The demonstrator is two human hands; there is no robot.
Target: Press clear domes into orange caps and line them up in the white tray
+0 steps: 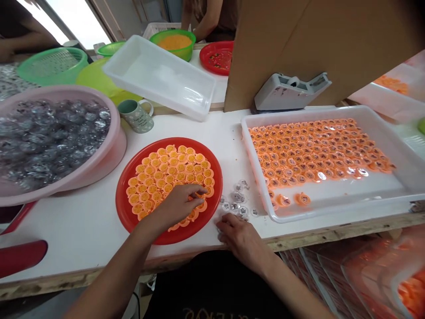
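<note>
A round red tray [121,204] holds many small round orange plastic pieces with yellow centres [171,170]. Above the right part of this tray is my left hand [179,204], its thumb and fingers apart near the orange pieces, with nothing visible between them. My right hand [244,239] rests on the white table beside the tray, fingers curled down and together at a small pile of clear plastic caps [237,197]. What those fingertips hold, if anything, is hidden. To the right, a white tray [341,199] contains rows of orange pieces with dark printed tops [299,150].
A pink basin [114,128] full of clear caps stands left, beside a patterned mug [137,117]. A white bin [159,75] lies tilted behind. A tape dispenser [288,93] stands against a cardboard panel [282,40]. Other people [212,17] sit across the table.
</note>
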